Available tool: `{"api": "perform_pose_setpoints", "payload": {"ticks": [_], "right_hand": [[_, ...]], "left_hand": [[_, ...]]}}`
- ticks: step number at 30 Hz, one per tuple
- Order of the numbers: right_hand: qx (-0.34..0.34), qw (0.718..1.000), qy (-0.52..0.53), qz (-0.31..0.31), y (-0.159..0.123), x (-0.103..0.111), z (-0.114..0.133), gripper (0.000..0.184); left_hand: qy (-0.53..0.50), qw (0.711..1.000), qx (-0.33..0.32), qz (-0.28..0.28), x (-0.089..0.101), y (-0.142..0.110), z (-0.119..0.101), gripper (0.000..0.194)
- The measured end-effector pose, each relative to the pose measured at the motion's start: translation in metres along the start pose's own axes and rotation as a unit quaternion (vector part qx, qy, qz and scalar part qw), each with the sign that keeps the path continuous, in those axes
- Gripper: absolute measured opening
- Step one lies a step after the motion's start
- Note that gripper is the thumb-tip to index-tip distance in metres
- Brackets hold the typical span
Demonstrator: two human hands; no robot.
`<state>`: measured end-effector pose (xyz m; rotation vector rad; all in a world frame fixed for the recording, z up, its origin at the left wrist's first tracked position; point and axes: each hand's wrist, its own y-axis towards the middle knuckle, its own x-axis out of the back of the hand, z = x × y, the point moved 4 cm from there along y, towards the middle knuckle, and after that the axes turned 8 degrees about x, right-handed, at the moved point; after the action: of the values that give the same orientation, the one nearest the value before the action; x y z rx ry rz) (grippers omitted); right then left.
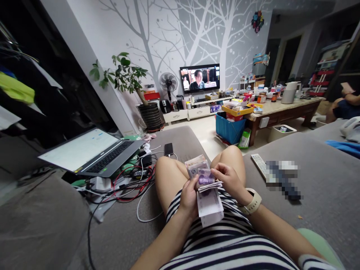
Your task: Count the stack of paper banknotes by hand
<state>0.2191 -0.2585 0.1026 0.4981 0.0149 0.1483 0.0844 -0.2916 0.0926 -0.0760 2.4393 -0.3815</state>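
A bundle of purple banknotes (210, 203) is held over my lap, folded so that several notes hang down towards me. My left hand (189, 194) grips the bundle from its left side, thumb lying on top. My right hand (227, 178) pinches the upper right edge of a purple note between thumb and fingers; a pale watch band circles that wrist. Behind the top purple note, more notes stick out, one marked with a 5 and an orange-tinted one at the far end. The fingers under the notes are hidden.
On the grey sofa to the left stand an open laptop (112, 155), tangled cables (132, 187) and a phone (168, 149). Remote controls (259, 167) lie at right, partly blurred. Ahead are a cluttered table (306, 103) and a blue bin (230, 129). Another person sits far right.
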Motion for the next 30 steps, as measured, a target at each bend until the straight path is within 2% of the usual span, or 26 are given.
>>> {"api": "perform_pose_setpoints", "payload": {"ticks": [10, 16, 21, 26, 30], "right_hand": [[0.004, 0.999, 0.028, 0.022, -0.003, -0.002, 0.007, 0.036], [0.008, 0.998, 0.047, 0.032, -0.003, -0.002, 0.009, 0.035], [0.013, 0.998, 0.05, 0.029, -0.005, -0.002, 0.012, 0.034], [0.012, 0.996, 0.071, 0.058, -0.004, -0.004, 0.007, 0.041], [0.001, 0.999, 0.049, 0.007, 0.001, 0.002, -0.004, 0.04]], "left_hand": [[-0.027, 1.0, -0.006, -0.01, 0.006, 0.005, 0.0, 0.028], [-0.033, 0.999, -0.008, 0.007, 0.006, 0.008, 0.0, 0.03], [-0.016, 1.0, -0.022, 0.007, 0.006, 0.007, -0.002, 0.029], [0.015, 1.0, -0.009, 0.001, 0.0, -0.001, -0.006, 0.028], [0.018, 1.0, -0.007, 0.023, -0.004, -0.005, -0.006, 0.036]]}}
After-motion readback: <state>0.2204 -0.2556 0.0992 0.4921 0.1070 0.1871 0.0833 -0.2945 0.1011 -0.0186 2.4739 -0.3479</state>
